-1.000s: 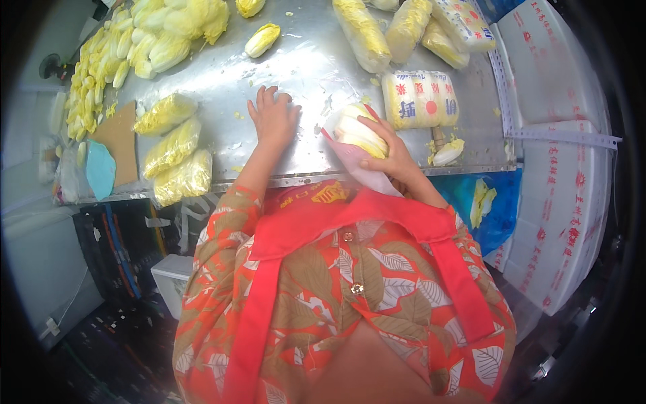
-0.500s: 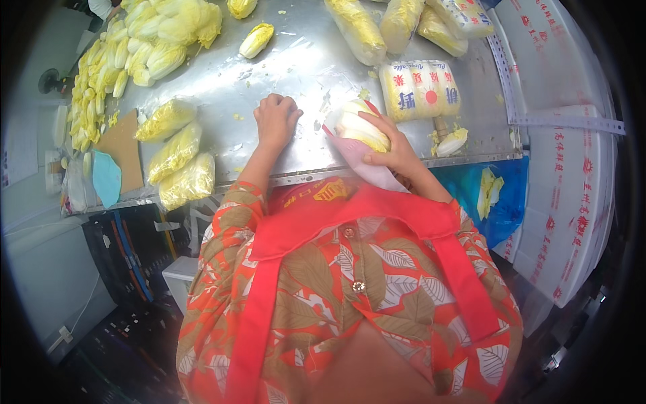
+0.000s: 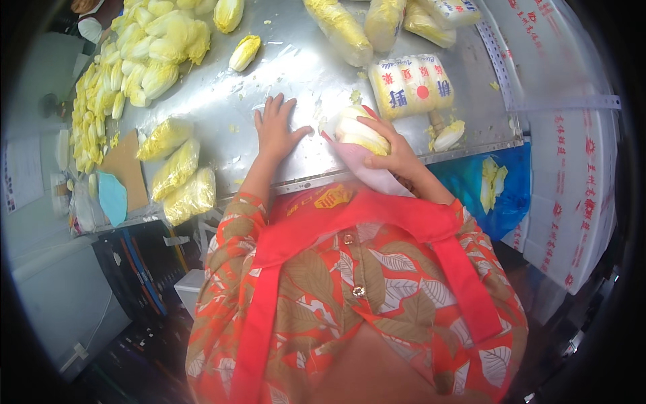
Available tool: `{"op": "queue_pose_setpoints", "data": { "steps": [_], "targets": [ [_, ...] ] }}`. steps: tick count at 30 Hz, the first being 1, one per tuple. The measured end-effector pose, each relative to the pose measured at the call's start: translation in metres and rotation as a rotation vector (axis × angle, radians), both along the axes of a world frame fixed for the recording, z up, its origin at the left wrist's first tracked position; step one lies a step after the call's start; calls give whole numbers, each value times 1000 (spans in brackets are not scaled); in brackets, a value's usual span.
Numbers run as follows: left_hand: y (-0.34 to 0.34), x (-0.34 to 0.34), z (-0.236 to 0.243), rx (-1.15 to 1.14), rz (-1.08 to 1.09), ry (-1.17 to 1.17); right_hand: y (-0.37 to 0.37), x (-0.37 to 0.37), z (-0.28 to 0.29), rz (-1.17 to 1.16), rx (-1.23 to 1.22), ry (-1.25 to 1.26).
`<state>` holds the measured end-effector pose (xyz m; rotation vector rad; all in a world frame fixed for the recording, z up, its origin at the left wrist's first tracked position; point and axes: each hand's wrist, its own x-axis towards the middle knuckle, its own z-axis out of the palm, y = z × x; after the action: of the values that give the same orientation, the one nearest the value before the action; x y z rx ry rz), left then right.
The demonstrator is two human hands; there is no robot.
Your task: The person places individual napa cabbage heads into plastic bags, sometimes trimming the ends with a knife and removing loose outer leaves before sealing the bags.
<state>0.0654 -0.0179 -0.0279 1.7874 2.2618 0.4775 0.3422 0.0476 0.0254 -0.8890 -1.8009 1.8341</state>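
My left hand (image 3: 274, 131) lies on the metal tabletop, its fingers spread and nothing in it. To its right, my right hand (image 3: 395, 149) is closed round a small pale napa cabbage (image 3: 358, 129) by the table's front edge. A pinkish-white cloth (image 3: 367, 163) with a red edge wraps the cabbage's near side; it looks like the turned-up underside of my red apron (image 3: 370, 209). Just beyond that hand is a printed clear pack of cabbages (image 3: 410, 86). A trimmed cabbage piece (image 3: 449, 136) lies to the right, beside a short wooden handle (image 3: 436, 120).
Loose cabbages (image 3: 155, 50) are heaped at the far left, with bagged cabbages (image 3: 176, 174) nearer me. More wrapped cabbages (image 3: 340, 30) lie at the back. A blue bag (image 3: 464, 185) hangs below the right edge, near stacked white boxes (image 3: 572, 195). A person's hand (image 3: 86, 5) shows at top left.
My left hand has opened from a loose curl to spread fingers on the table. The right hand keeps its hold on the cabbage. The view has shifted and turned slightly.
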Motion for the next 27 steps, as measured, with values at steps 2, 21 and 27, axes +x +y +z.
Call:
{"op": "queue_pose_setpoints", "data": {
  "steps": [2,21,27],
  "targets": [
    [4,-4,-12,63,27,-60,-1,1,0,-5,-28,5],
    [-3,-29,66,-15,-214,-119,4,5,10,-32,-127,61],
    [-8,-23,32,61,-74,-105,4,9,16,-83,-203,48]
  ]
}}
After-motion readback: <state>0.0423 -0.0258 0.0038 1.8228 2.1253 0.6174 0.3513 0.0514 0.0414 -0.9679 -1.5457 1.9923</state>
